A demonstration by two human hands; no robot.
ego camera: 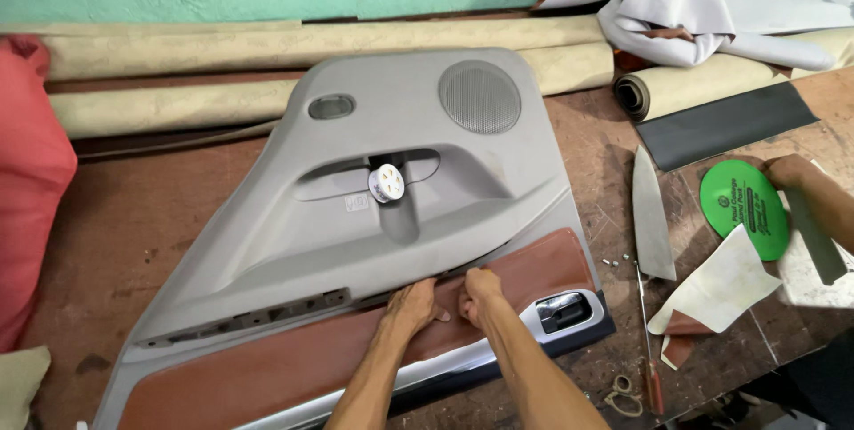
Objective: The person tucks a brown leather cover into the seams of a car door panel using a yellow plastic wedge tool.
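Observation:
A grey car door panel [374, 217] lies flat on a brown workbench [116, 225]. A reddish-brown leather insert [267, 368] runs along its lower part. My left hand [411, 305] and my right hand [481, 295] press side by side on the upper edge of the leather, where it meets the grey plastic. Fingers of both hands are bent down onto the seam and hold nothing. A round speaker grille [479, 96] and a white window crank [386, 184] sit on the panel. A chrome door handle [563, 310] is just right of my right hand.
Another person's hand [790, 172] rests on a green round lid [745, 208] at the right. A long grey blade-shaped piece [652, 217], a screwdriver [648, 341], scissors [624, 394] and leather scraps [712, 297] lie nearby. Beige rolls [267, 43] line the back; red cloth [27, 190] at left.

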